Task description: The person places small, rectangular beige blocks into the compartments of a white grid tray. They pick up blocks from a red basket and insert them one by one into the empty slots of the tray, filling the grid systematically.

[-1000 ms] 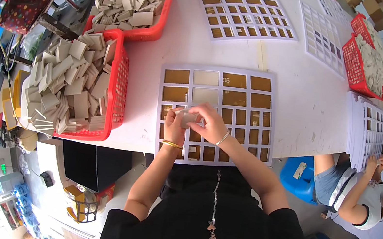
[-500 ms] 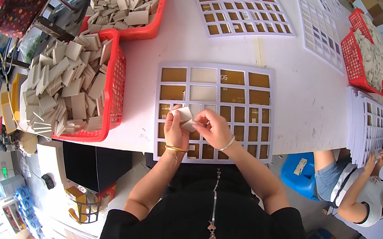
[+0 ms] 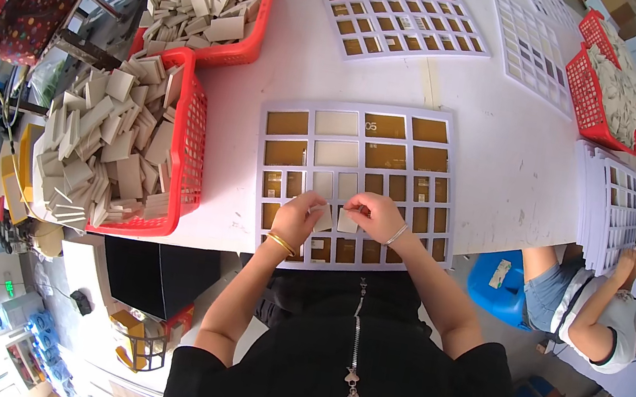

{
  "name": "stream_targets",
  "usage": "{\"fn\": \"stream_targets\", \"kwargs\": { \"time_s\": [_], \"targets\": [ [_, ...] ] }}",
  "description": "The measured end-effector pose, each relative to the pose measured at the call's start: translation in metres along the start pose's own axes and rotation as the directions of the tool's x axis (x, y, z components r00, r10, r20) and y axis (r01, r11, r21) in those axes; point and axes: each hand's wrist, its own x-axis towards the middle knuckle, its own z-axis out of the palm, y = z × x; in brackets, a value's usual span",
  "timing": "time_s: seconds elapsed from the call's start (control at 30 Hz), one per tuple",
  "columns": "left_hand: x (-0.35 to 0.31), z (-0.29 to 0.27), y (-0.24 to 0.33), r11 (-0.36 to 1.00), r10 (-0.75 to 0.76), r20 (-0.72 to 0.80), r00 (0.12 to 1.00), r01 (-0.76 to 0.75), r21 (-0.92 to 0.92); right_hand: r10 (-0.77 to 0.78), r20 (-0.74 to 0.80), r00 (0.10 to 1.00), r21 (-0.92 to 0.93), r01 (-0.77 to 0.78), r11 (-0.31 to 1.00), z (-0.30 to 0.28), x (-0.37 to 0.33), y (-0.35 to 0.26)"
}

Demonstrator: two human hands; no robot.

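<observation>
A white grid frame [image 3: 262,180] lies on the table before me, brown backing showing in most of its openings. Down its second column, two larger white tiles [image 3: 334,153] and a pair of smaller white tiles [image 3: 323,183] fill openings. My left hand [image 3: 297,220] is closed on a small white tile [image 3: 324,218], low over the frame. Beside it, my right hand [image 3: 375,217] pinches another small white tile [image 3: 347,220] above the neighbouring opening. Fingers partly cover both tiles, so whether they touch the backing cannot be seen.
Red baskets [image 3: 193,150] heaped with white tiles [image 3: 121,126] stand at the left. Another grid frame [image 3: 403,17] lies farther back. At the right are more red baskets [image 3: 586,86], stacked frames [image 3: 608,208] and a seated person [image 3: 598,319].
The tiles held together over the frame are now apart, one in each hand. Both hands have moved lower over the frame, uncovering two small tiles in their openings.
</observation>
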Motion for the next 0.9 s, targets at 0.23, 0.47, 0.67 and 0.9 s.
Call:
{"fn": "stream_targets", "kwargs": {
  "time_s": [0.23,0.47,0.67,0.9],
  "targets": [
    [0.002,0.004,0.009,0.914,0.100,0.070,0.993,-0.119,0.387,-0.135,-0.106,0.985,-0.307,0.097,0.947,0.013,-0.003,-0.001],
    [-0.021,0.005,-0.010,0.709,0.329,0.077,0.941,-0.300,0.639,-0.314,-0.010,0.949,-0.678,0.225,0.700,0.021,-0.017,-0.004],
    [-0.026,-0.007,0.006,0.684,0.308,0.182,0.934,-0.350,0.640,-0.188,0.110,0.976,-0.753,0.206,0.625,0.016,-0.021,-0.013],
    [-0.039,-0.034,-0.028,0.906,0.100,-0.495,0.863,0.127,0.405,-0.305,-0.512,0.803,-0.476,0.030,0.879,-0.039,-0.048,0.020]
  ]
}}
